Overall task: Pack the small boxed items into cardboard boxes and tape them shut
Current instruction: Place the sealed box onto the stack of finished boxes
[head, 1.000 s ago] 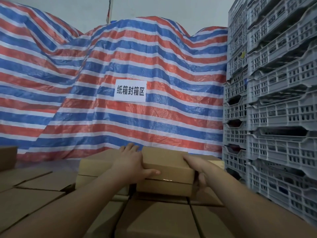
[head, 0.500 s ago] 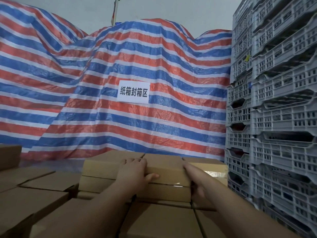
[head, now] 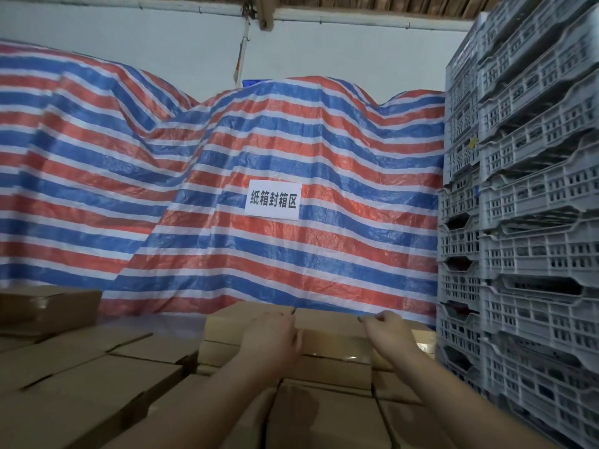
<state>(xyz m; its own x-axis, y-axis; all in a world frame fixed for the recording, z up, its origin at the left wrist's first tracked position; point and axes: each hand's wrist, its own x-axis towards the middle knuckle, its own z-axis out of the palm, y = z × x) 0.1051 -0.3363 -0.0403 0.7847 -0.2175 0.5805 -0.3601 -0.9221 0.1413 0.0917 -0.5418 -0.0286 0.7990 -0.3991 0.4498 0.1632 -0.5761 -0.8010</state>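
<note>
A taped brown cardboard box (head: 334, 338) lies on top of a stack of the same boxes, low in the middle of the view. My left hand (head: 272, 338) rests on its left end, fingers laid over the seam with the neighbouring box (head: 233, 322) and thumb against the front face. My right hand (head: 385, 332) is over the box's right end with its fingers loosely curled; I cannot tell if they touch the top. The small boxed items are not visible.
More closed cardboard boxes (head: 97, 377) fill the foreground, with another box (head: 48, 306) at the left edge. A striped red, white and blue tarpaulin (head: 291, 157) with a paper sign (head: 274, 199) hangs behind. Stacked grey plastic crates (head: 534, 222) rise along the right.
The view has tilted upward. The box sits level on the stack, and both hands have shifted from its sides to its top edge.
</note>
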